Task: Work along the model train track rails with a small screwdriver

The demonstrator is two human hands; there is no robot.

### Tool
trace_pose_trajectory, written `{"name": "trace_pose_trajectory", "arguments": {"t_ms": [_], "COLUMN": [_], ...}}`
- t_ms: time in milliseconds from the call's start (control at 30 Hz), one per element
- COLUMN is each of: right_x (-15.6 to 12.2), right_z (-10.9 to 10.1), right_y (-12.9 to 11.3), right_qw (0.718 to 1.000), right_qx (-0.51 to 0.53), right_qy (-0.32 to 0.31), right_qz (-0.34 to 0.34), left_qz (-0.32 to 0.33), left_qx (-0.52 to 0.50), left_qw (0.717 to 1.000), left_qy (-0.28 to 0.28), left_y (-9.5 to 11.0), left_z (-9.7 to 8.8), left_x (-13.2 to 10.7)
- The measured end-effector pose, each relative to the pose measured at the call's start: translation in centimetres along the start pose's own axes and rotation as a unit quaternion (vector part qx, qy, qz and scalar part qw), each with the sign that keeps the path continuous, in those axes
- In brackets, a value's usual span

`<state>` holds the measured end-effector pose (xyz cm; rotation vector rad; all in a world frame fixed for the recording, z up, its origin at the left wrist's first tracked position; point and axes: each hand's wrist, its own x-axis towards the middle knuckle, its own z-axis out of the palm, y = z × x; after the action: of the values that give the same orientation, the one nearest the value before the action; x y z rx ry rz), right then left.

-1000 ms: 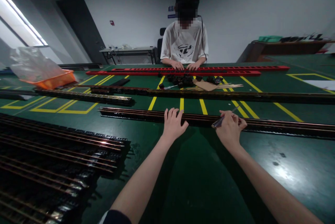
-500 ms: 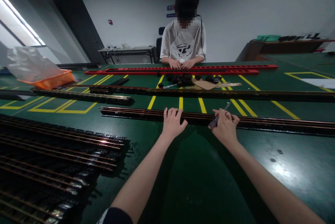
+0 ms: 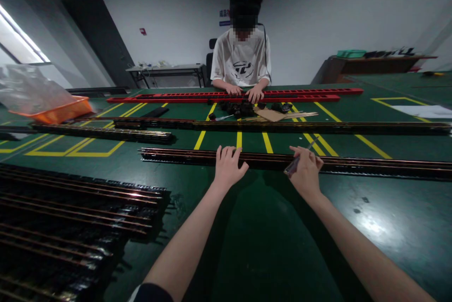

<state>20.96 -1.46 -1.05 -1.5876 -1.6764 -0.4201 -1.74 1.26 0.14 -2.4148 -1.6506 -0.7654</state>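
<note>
A long dark rail with copper strips [image 3: 176, 156] lies across the green table [image 3: 268, 226] in front of me. My left hand [image 3: 228, 167] rests on its near edge, fingers curled over the top of the rail. A little to the right, my right hand [image 3: 305, 171] is closed round a small screwdriver [image 3: 295, 162], whose shaft points up and to the right, and the fingers touch the same rail.
Across the table a person in a white T-shirt [image 3: 242, 62] has both hands on long red rails [image 3: 303, 94], with small black parts [image 3: 240, 107] nearby. More dark rails [image 3: 318, 127] lie beyond mine; a stack [image 3: 77, 212] sits at my left. An orange tray [image 3: 56, 111] stands far left.
The view has shifted slightly and both my hands have edged a little along the rail. The person opposite has moved one hand to the right on the red rails.
</note>
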Motion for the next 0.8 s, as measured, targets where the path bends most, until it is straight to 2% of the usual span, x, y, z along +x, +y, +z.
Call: {"name": "trace_pose_trajectory", "arguments": {"t_ms": [67,200,467,667,733,800], "right_x": [0.0,0.1,0.0,-0.3,-0.5,-0.6], "right_z": [0.1,0.2,-0.2,-0.8,-1.1,-1.3], "right_y": [0.0,-0.2,-1.3,-0.2,0.2,0.3], "right_qw": [0.999,0.997,0.998,0.993,0.996,0.999], "right_qx": [0.018,0.020,-0.047,-0.051,-0.033,-0.012], "right_qy": [-0.020,-0.054,-0.031,0.008,0.003,-0.017], "right_qz": [-0.037,-0.048,0.022,0.111,0.086,0.030], "left_qz": [0.003,0.001,-0.005,-0.003,-0.001,0.000], "left_qx": [0.004,0.010,0.004,0.011,0.011,0.009], "left_qw": [1.000,1.000,1.000,1.000,1.000,1.000], "left_qy": [0.004,0.004,-0.004,0.000,-0.006,-0.016], "left_y": [0.0,-0.1,-0.1,0.1,0.1,0.1], "left_z": [0.0,0.1,-0.2,-0.3,-0.3,-0.3], "left_x": [0.0,-0.1,-0.1,-0.1,0.0,0.0]}}
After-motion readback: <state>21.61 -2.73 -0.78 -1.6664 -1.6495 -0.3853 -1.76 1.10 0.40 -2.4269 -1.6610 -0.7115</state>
